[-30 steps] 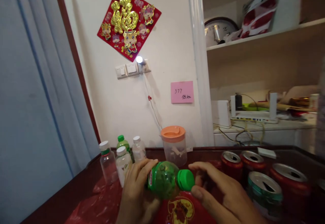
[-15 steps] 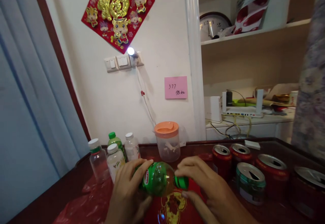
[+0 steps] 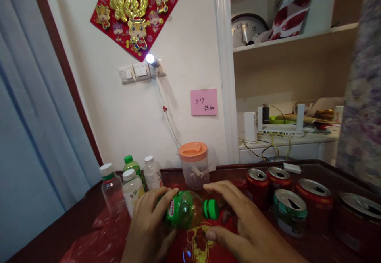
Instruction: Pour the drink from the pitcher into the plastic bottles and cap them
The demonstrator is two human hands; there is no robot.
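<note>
My left hand (image 3: 151, 219) is wrapped round a plastic bottle (image 3: 186, 209) with a green label, which lies on its side above a red sheet with a gold print (image 3: 201, 241). Its green cap (image 3: 210, 209) is on and points to the right. Close by the cap, my right hand (image 3: 238, 223) has its thumb and fingers spread apart, with a gap between them and the cap. The bottle's base is hidden behind my left hand.
Several capped bottles (image 3: 132, 187) stand at the left beside red plastic (image 3: 89, 241). A clear jar with an orange lid (image 3: 193, 151) stands against the wall. Several opened drink cans (image 3: 290, 211) are on the right, with a small white box (image 3: 292, 168) behind them.
My right hand's fingers have opened away from the green cap. My left hand keeps its hold on the bottle. The whole view has shifted slightly.
</note>
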